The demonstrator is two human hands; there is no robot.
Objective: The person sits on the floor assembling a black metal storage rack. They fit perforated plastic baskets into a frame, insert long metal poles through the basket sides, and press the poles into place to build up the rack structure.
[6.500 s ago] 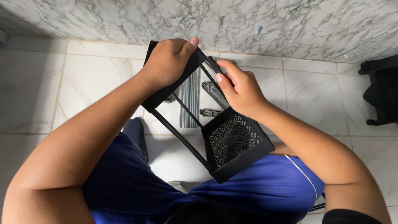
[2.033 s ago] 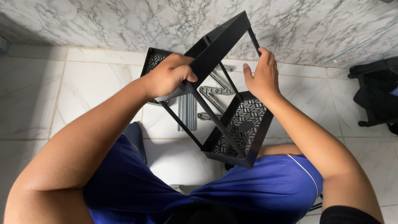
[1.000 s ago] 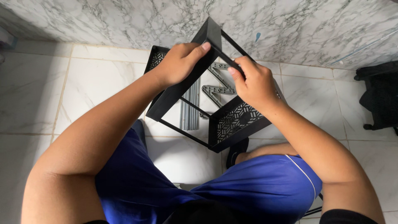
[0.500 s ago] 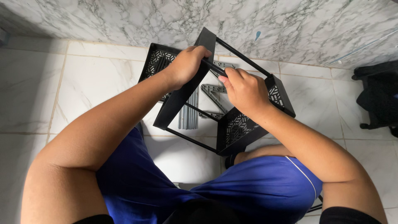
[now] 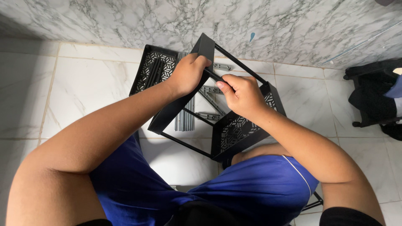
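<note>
Left to right: white tiled floor [image 5: 83,88], then a loose black perforated shelf panel [image 5: 153,73] lying flat on it near the marble wall [image 5: 125,21]. Left hand [image 5: 188,73] is wrapped tight round the upper black side bar of the rack frame [image 5: 180,111], fingers curled over its top end. Rack frame is held tilted in the air over the lap, above grey plastic strips [image 5: 185,119] and small connector pieces [image 5: 208,115] on the floor. Right hand [image 5: 240,94] is closed on a thin black crossbar [image 5: 215,76], thumb and fingers pinching it where it meets the left-hand bar. Lower perforated shelf [image 5: 236,129] sits in the frame, angled down toward the blue shorts [image 5: 251,188]. Black bag or stand [image 5: 372,92] far right, well apart. Risk, judged: the frame looks only partly joined and skewed, so a twist could pop a rod out of its socket or pinch a finger at the joint; a dropped frame could land on the loose parts below.
</note>
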